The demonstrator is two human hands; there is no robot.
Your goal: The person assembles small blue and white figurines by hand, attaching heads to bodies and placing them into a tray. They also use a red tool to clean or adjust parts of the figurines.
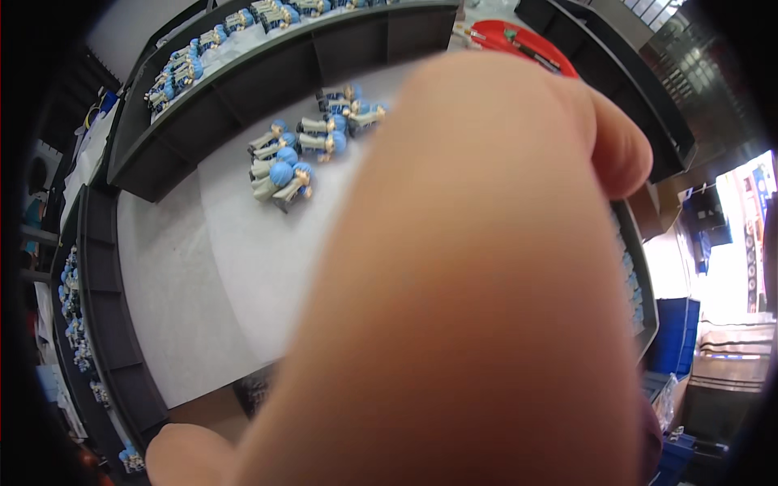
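Hands: one hand (502, 211) blurs across my view; I cannot tell which, or either's grip.
Blue-topped figurines (322, 144): lying clustered toward the bench (174, 324)'s far edge.

A bare, blurred limb (462, 283) extends from the lower edge to the upper middle of the view, very close to the camera; its side, left or right, cannot be determined. The upper end is rounded, and one digit (624, 154) projects at its right with the tip directed downward. A rounded skin portion (186, 454) appears at lower left; grasp state is indeterminable.
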